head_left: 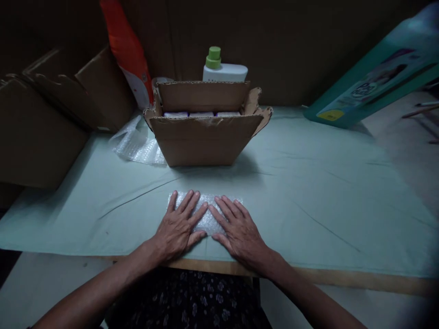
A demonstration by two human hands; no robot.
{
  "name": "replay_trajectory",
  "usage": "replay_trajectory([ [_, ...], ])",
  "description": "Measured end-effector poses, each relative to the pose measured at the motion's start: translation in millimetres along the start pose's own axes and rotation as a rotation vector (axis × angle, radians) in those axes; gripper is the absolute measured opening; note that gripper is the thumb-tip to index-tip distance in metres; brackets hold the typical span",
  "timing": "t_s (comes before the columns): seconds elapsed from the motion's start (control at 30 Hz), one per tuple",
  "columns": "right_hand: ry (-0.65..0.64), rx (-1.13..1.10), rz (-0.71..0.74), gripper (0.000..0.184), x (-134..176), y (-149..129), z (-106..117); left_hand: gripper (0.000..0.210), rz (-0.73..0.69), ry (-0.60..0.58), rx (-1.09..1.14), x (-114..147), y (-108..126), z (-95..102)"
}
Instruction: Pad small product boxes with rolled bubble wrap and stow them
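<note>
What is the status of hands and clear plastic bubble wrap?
Left hand, right hand: palms down, fingers on clear plastic bubble wrap. Wrap flat on green cloth. Open brown cardboard box beyond, not obstructing.

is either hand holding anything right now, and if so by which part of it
Nothing is held: the left hand and right hand lie palm down on the small bubble wrap sheet, neither closed around it.

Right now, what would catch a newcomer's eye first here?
Probably the bright red bottle, standing behind and to the left of the open cardboard box. The big teal bottle at the far right likely comes next. Nearest, in front of the box, the left hand and right hand lie flat on a piece of bubble wrap.
</note>
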State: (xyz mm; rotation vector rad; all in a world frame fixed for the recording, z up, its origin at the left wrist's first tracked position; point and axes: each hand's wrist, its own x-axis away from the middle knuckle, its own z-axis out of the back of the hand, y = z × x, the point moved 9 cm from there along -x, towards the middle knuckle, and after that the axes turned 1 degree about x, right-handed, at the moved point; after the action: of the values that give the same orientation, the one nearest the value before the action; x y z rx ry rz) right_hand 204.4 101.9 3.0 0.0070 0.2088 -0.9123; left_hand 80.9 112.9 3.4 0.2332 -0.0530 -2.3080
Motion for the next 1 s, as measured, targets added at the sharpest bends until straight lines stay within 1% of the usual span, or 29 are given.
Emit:
replay_trajectory([
  [0.03,-0.035,0.0,-0.005,0.062,-0.8,1.4,-7.0,0.065,0.018,-0.037,0.007,-0.1,-1.5,-6.3],
  [0.1,-0.067,-0.008,-0.014,0.065,-0.7,5.5,-15.2,0.067,0.046,-0.077,0.025,0.3,-4.3,-12.9],
  [0.3,-0.08,-0.004,-0.015,0.068,6.9,15.8,-19.3,0.068,0.083,-0.1,0.047,0.0,-5.6,-13.2],
  [0.43,-0.051,-0.002,-0.01,0.065,16.0,26.5,-12.3,0.067,0.089,-0.088,0.086,-0.6,-4.9,-12.3],
  [0.5,-0.021,-0.055,-0.03,0.06,18.2,34.9,-2.4,0.068,0.079,-0.047,0.126,-0.2,-6.7,-5.4],
  [0.53,0.006,-0.092,-0.066,0.057,18.1,41.7,4.3,0.068,0.088,-0.003,0.147,0.9,-10.5,1.6],
  [0.6,0.074,-0.154,-0.187,0.052,16.3,60.2,18.5,0.064,0.173,0.121,0.182,6.3,-27.2,20.7],
  [0.63,0.102,-0.169,-0.248,0.05,14.6,69.4,24.1,0.06,0.249,0.173,0.188,10.9,-39.2,29.8],
  [0.67,0.114,-0.174,-0.295,0.048,12.2,77.1,27.4,0.055,0.334,0.196,0.183,16.1,-51.6,36.2],
  [0.7,0.107,-0.169,-0.326,0.047,9.0,82.9,28.3,0.051,0.416,0.182,0.167,20.8,-62.9,39.3],
  [0.77,0.063,-0.147,-0.355,0.044,1.2,90.3,24.8,0.043,0.544,0.073,0.123,27.3,-79.5,37.4],
  [0.83,0.027,-0.148,-0.357,0.037,-6.8,93.1,19.4,0.035,0.621,-0.036,0.128,28.6,-87.9,31.4],
  [0.87,0.019,-0.163,-0.349,0.032,-10.6,92.6,17.4,0.029,0.646,-0.059,0.151,27.3,-89.7,29.2],
  [0.93,0.019,-0.212,-0.321,0.024,-16.9,89.2,15.9,0.018,0.677,-0.057,0.209,21.5,-90.1,26.8],
  [1.0,0.017,-0.271,-0.311,0.022,-20.5,85.4,16.4,0.011,0.695,-0.031,0.247,15.6,-88.3,25.7],
])
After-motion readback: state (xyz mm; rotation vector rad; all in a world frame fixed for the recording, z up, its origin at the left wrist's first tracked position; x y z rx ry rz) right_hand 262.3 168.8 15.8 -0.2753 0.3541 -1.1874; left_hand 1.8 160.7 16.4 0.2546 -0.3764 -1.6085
